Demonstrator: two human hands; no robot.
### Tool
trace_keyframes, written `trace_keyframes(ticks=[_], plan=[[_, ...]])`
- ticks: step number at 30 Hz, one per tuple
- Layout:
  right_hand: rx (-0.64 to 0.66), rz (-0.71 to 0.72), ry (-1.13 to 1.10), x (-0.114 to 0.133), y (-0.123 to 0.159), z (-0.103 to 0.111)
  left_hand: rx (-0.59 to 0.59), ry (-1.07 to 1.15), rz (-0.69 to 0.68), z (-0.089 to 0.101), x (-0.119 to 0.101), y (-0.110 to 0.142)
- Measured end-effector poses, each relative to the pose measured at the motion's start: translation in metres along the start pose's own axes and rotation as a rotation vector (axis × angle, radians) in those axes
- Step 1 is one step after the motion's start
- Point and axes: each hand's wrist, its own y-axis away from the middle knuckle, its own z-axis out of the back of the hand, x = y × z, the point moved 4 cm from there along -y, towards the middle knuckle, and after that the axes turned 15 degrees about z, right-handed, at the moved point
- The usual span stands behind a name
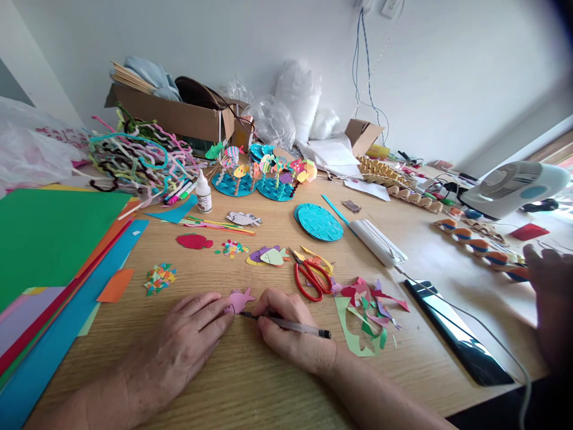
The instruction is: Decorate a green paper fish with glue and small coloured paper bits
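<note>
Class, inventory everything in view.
Nearest fish: one, pink, front
Pen: one, grey, front
Scissors: one, red-handled, centre
Flat fish: several, mixed, centre
Confetti piles: two, mixed, left
Strips: several, mixed, centre
Bottle: one, white, left
Sheets: many, mixed, left
Scraps: many, mixed, right
Discs: two, blue, centre
Fish ornaments: several, mixed, rear
Pipe cleaners: many, mixed, rear
Phone: one, black, right
Fan: one, white, right
Boxes: several, brown, rear
Bags: several, translucent, rear
Table: one, brown, throughout
Another hand: one, right edge
Left grip: one, front
Right grip: one, front
</note>
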Motion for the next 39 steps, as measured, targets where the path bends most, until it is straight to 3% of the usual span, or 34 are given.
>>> trace_keyframes(ticks=[33,39], plan=[[-0.041,-0.012,0.011,-0.0053,0.0007,0.0038,0.034,-0.04,-0.021,-0.0052,0.0019,0.001],[-0.047,-0.018,0.01,-0.0066,0.0011,0.0043,-0.003,-0.036,-0.036,-0.0049,0.0015,0.0012]])
